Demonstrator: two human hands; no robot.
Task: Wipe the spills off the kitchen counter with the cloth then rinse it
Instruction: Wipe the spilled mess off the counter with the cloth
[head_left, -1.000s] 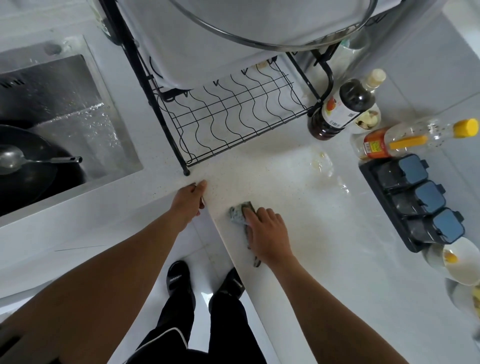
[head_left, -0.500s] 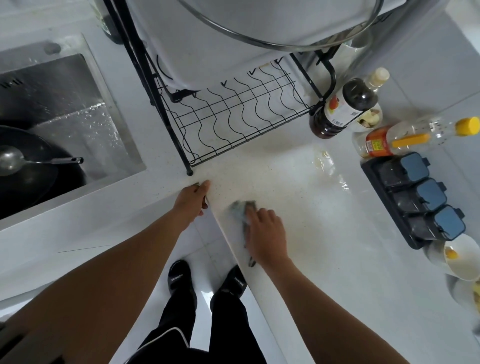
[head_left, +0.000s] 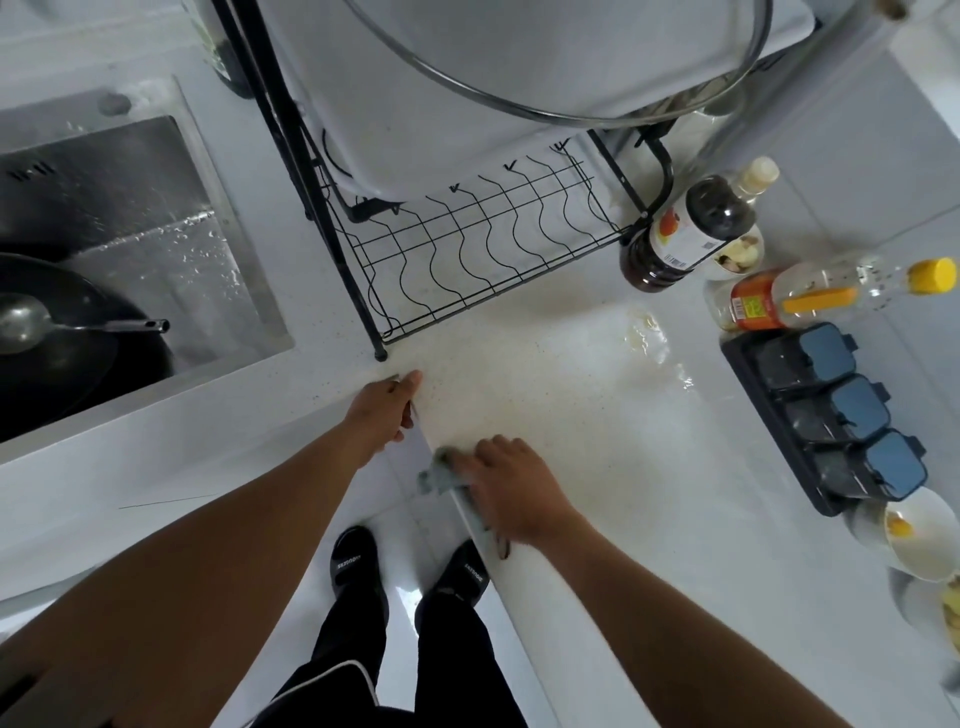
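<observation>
Fingers of the right hand (head_left: 506, 488) press flat on the cloth (head_left: 439, 475) at the counter (head_left: 597, 467) edge, the left hand (head_left: 384, 410) resting relaxed on that edge nearby; limp and light, the cloth probably bunches best gripped mid-fold.

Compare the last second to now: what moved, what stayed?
The right hand has dragged the cloth toward the counter's near edge; part of the cloth now hangs over the edge, where earlier it lay fully on top. The left hand stays on the counter corner. The spill near the bottles is unwiped, and the wok sits unmoved in the sink.
</observation>
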